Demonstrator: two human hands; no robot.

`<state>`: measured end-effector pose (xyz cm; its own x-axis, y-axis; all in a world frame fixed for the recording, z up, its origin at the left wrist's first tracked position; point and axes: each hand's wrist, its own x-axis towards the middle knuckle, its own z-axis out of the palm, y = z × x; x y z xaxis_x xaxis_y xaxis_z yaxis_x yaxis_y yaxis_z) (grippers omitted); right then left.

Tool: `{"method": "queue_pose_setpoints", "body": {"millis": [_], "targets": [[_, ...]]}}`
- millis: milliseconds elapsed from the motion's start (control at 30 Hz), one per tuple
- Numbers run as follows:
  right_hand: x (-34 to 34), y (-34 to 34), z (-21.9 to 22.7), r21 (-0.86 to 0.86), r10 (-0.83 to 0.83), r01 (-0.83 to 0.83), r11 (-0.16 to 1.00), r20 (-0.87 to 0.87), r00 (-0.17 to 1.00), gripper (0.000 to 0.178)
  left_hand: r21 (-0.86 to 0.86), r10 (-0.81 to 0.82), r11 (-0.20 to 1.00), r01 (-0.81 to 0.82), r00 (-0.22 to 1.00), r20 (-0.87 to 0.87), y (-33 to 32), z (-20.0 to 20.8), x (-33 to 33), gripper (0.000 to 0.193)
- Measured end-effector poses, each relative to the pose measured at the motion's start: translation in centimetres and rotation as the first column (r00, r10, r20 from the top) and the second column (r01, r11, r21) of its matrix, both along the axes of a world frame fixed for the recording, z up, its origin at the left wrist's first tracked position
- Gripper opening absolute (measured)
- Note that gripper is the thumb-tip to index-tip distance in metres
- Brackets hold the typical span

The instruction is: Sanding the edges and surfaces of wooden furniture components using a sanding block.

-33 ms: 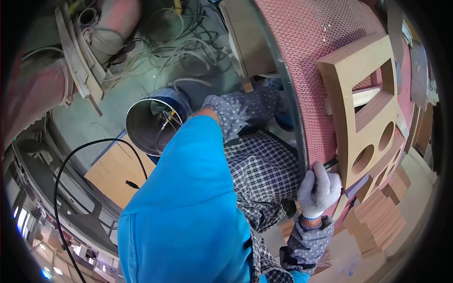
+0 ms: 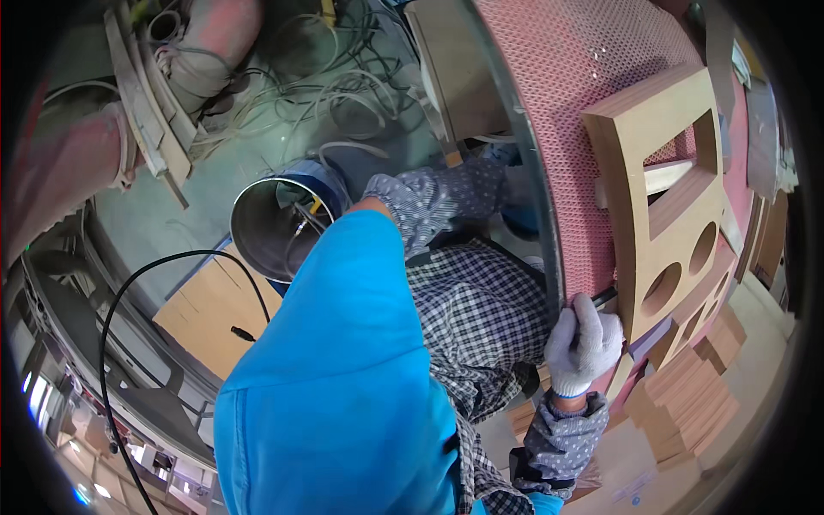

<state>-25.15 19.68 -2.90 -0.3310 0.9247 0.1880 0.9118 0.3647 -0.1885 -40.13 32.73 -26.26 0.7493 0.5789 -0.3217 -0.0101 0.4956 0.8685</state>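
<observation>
My right hand (image 2: 585, 343), in a white knit glove, rests at the near corner of a table covered with pink mesh matting (image 2: 588, 232). Its fingers are curled in against the dark table edge (image 2: 546, 206), beside the lower end of a thick wooden panel (image 2: 637, 266). That panel has a large angular cutout and two round holes, and lies on the mat. My left arm, in a blue sleeve (image 2: 343, 335) and a dotted grey cuff (image 2: 446, 199), reaches across to below the table's edge. The table edge hides my left hand and whatever it touches.
A blue metal bucket (image 2: 330, 184) with a hose fitting inside stands left of my arm. Tangled hoses (image 2: 352, 103) lie on the floor beyond. A black cable (image 2: 116, 300) loops at left, near a plywood sheet (image 2: 202, 313). Stacked wood pieces (image 2: 691, 399) sit at lower right.
The whole view has shifted very slightly. My right hand stays at the table corner and my left arm still reaches below the edge.
</observation>
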Motion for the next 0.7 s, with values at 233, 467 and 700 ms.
{"method": "queue_pose_setpoints", "body": {"millis": [233,467,700], "targets": [[-0.6,0.6,-0.3,0.051,0.027,-0.027,0.998,-0.002,1.000,0.035,-0.200,0.190,0.962,-0.185,0.982,0.008,-3.8,-6.1,-8.2,0.051],[-0.2,0.8,-0.4,0.053,0.010,-0.010,0.999,-0.008,1.000,0.031,-0.393,0.479,0.670,-0.630,0.771,-0.420,-1.0,-9.6,-16.7,0.064],[-0.6,0.8,-0.2,0.073,0.014,-0.014,0.997,0.003,1.000,0.029,-0.120,0.688,0.658,-0.743,0.658,-0.304,4.5,-6.9,-17.5,0.075]]}}
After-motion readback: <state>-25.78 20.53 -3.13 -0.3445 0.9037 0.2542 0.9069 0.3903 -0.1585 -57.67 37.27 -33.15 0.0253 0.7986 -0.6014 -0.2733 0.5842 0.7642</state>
